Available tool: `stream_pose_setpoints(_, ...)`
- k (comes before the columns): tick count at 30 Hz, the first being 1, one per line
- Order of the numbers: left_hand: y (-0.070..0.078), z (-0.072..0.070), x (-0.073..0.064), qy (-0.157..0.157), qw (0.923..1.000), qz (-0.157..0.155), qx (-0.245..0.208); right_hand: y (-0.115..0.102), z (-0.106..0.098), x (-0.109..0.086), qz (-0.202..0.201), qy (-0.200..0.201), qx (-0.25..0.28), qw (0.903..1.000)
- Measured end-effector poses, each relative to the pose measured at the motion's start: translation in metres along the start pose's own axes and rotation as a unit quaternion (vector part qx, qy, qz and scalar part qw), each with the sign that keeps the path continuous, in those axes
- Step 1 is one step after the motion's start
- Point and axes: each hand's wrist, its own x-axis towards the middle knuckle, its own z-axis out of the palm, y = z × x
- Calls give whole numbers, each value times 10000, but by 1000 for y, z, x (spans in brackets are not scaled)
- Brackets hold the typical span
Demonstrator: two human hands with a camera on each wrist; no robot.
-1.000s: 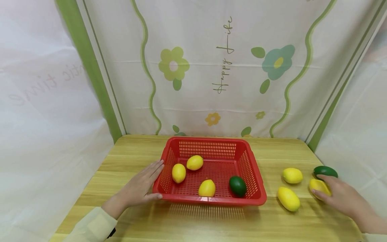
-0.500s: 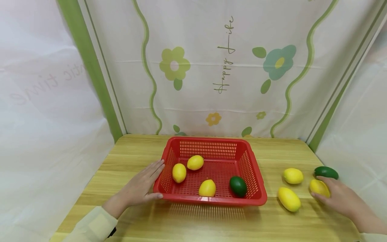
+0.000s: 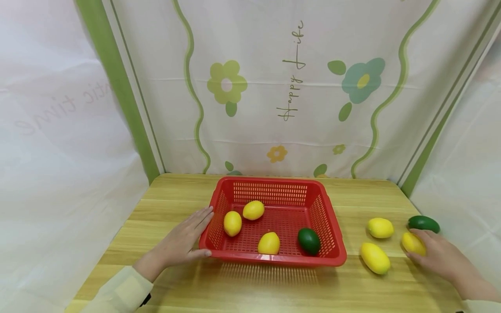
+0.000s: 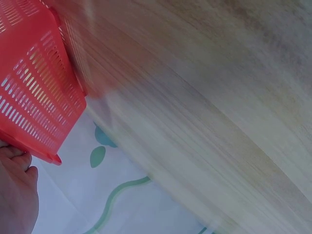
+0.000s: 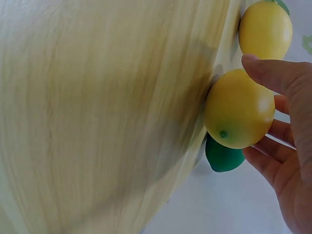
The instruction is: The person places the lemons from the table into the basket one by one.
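A red plastic basket (image 3: 272, 260) stands mid-table with three lemons inside, a left one (image 3: 232, 224), a back one (image 3: 253, 210) and a front one (image 3: 268, 243), plus a dark green avocado-shaped fruit (image 3: 309, 241). My left hand (image 3: 182, 241) rests at the basket's left side, fingers straight along the rim, thumb at the front corner. At far right, my right hand (image 3: 444, 256) has thumb and fingers around a lemon (image 5: 239, 109) on the table; the hand partly covers it in the head view.
Left of my right hand lie two more yellow fruits, a lemon (image 3: 380, 228) and a longer one (image 3: 375, 258). Just behind the hand is a second dark green fruit (image 3: 424, 224). A patterned white curtain (image 3: 250, 130) closes off the table's (image 3: 176, 191) back and sides.
My right hand has drawn in a little around the lemon and covers more of it. The left hand and the basket hold their places; the head view has shifted slightly.
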Motion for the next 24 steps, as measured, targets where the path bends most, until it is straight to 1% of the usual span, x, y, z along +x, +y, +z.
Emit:
stream_pose_setpoints(8, -1, 2, 0, -9, 10000, -3, -24, 2, 3, 2, -88, -72, -55, 9999)
stream_pose_setpoints(15, -1, 2, -1, -1, 10000, -10, -12, 2, 7, 2, -262, 97, -148, 9995)
stream_pose_setpoints(21, -1, 2, -1, 4, 10000, -13, 26, 1, 7, 4, -242, 38, -208, 9995)
stream_pose_setpoints(24, 0, 1, 0, 30, 10000, 19, 57, 1, 8, 4, -267, 74, -218, 9994)
